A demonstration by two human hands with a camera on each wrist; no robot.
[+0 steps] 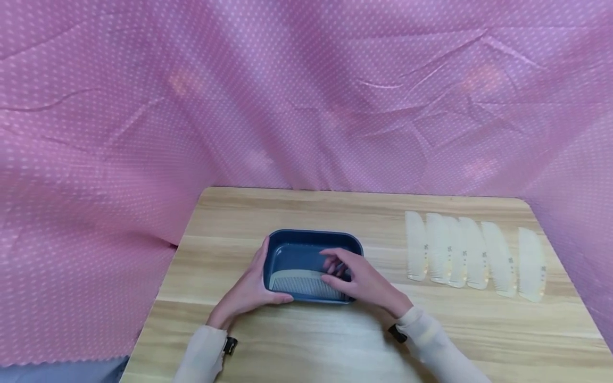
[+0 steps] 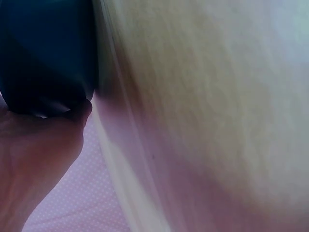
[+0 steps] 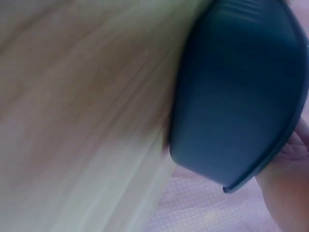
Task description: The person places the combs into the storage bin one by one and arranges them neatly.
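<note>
A: Start with the tray (image 1: 297, 258). Where?
B: On the tabletop (image 1: 287, 213), mid-width in the head view. Dark blue, rectangular, rounded corners, open at the top.

A: Contents?
B: One pale comb (image 1: 297, 282), lying along the near long side. Teeth toward the person, curved spine toward the middle. Its right end is partly covered.

A: Covered by what?
B: The right hand (image 1: 359, 274), reaching in over the right end of the tray. Fingers bent, thumb and forefinger parted, nothing seen between them: released. Thumb close by the comb (whether it touches, I cannot tell).

A: And the left hand (image 1: 251, 287)?
B: Grasping the tray at its left end. Fingers along the outer left side, thumb laid along the near edge. Left wrist view agrees: skin right against the dark wall.

A: What does the right wrist view add?
B: Mostly the outer wall of the tray, blue and smooth, beside the wood.

A: Anything else out?
B: Six pale combs (image 1: 474, 252) in a row, well to the right of the tray, teeth to the left, small dark marks on each. The rightmost lies a little apart. Pink dotted cloth (image 1: 306, 106) hangs behind.
</note>
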